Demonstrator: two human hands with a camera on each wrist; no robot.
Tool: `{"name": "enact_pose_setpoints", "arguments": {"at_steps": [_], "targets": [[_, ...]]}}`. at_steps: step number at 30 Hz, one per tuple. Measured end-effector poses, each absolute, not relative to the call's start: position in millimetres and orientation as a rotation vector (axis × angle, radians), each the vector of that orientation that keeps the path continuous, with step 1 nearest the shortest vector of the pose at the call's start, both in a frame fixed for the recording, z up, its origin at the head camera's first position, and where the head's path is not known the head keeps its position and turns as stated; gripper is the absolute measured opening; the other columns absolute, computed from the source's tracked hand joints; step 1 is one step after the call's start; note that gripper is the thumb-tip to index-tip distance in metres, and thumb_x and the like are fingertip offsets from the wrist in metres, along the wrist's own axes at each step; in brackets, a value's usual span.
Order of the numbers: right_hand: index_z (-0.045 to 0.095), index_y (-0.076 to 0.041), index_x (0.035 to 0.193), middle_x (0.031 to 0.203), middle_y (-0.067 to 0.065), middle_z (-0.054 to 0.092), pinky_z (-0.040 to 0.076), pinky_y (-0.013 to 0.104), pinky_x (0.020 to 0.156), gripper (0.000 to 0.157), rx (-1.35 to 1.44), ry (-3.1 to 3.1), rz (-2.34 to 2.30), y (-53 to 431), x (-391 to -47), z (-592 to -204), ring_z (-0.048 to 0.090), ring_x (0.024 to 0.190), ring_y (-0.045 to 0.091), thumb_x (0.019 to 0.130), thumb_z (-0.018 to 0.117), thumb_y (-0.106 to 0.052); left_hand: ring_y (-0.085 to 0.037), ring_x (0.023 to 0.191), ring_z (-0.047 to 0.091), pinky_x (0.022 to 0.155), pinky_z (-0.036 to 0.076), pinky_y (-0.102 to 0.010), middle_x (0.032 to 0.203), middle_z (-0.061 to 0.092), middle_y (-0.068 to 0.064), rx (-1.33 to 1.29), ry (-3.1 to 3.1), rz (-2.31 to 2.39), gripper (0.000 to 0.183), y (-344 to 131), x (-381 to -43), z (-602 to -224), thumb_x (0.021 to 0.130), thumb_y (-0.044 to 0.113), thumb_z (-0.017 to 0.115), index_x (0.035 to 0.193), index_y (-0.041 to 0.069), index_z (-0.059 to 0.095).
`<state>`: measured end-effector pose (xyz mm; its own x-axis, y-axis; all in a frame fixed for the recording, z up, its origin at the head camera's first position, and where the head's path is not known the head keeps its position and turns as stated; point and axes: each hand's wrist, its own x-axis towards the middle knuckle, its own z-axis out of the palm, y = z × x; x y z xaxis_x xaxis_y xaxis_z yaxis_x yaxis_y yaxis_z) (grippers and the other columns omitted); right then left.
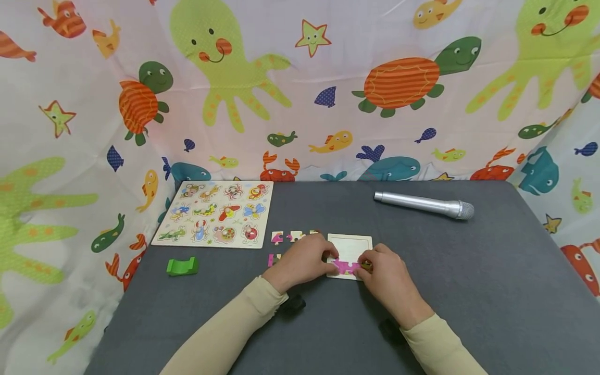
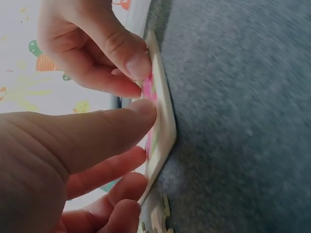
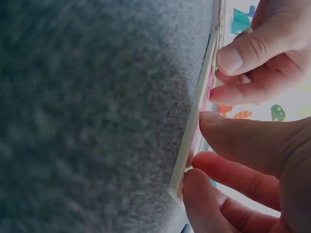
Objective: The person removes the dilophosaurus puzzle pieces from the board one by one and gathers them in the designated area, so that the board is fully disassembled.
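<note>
In the head view a small wooden puzzle tray (image 1: 349, 244) lies on the grey table. Pink jigsaw pieces (image 1: 346, 267) sit joined along its near edge. My left hand (image 1: 307, 260) pinches the left end of this row between thumb and fingers. At the right end, my right hand (image 1: 390, 276) pinches a puzzle piece that its fingers partly cover. The left wrist view shows the left thumb (image 2: 131, 119) close over the tray's rim, with the right hand facing it. Both thumbs appear along the near edge in the right wrist view.
Loose jigsaw pieces (image 1: 277, 237) lie left of the tray, some behind the left hand. Farther left are a wooden insect board (image 1: 213, 214) and a green block (image 1: 183, 266). A silver microphone (image 1: 422, 204) rests at the back right. A patterned curtain (image 1: 300, 104) stands behind.
</note>
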<state>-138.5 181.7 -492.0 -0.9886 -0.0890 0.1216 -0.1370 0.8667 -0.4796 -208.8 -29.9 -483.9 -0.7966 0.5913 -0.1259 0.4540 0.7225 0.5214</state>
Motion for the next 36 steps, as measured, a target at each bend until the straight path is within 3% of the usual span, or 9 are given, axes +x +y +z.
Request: {"name": "enact_pose_setpoints", "arguments": {"at_steps": [5, 12, 22, 36], "targets": [[0.078, -0.007, 0.090, 0.083, 0.005, 0.058, 0.050, 0.036, 0.066, 0.017, 0.187, -2.916, 0.769, 180.9, -138.1, -492.8, 0.055, 0.067, 0.017, 0.084, 0.093, -0.013, -0.009, 0.087, 0.057, 0.079, 0.051, -0.024, 0.098, 0.071, 0.004, 0.832, 2.628, 0.698, 0.029, -25.7, -211.3, -486.1, 0.092, 0.034, 0.087, 0.116, 0.019, 0.082], [0.078, -0.001, 0.100, 0.089, 0.009, 0.062, 0.052, 0.038, 0.068, 0.024, 0.151, -2.932, 0.776, 177.6, -139.8, -492.5, 0.057, 0.070, 0.020, 0.085, 0.091, -0.014, -0.009, 0.086, 0.058, 0.080, 0.053, -0.026, 0.100, 0.073, 0.001, 0.794, 2.632, 0.743, 0.026, -28.5, -213.7, -487.3, 0.091, 0.029, 0.089, 0.112, 0.015, 0.082], [0.080, -0.001, 0.097, 0.087, 0.009, 0.060, 0.055, 0.039, 0.069, 0.021, 0.146, -2.961, 0.734, 180.2, -137.3, -489.7, 0.058, 0.070, 0.021, 0.085, 0.092, -0.015, -0.008, 0.085, 0.056, 0.077, 0.050, -0.025, 0.095, 0.071, 0.001, 0.812, 2.626, 0.757, 0.021, -25.0, -214.1, -488.6, 0.090, 0.029, 0.089, 0.105, 0.016, 0.082], [0.081, -0.002, 0.095, 0.087, 0.009, 0.060, 0.057, 0.041, 0.070, 0.021, 0.144, -2.945, 0.717, 180.0, -138.2, -492.1, 0.061, 0.071, 0.022, 0.084, 0.093, -0.015, -0.009, 0.084, 0.055, 0.076, 0.049, -0.024, 0.095, 0.068, 0.002, 0.830, 2.633, 0.713, 0.026, -24.6, -213.5, -489.9, 0.089, 0.032, 0.089, 0.108, 0.017, 0.081]]}}
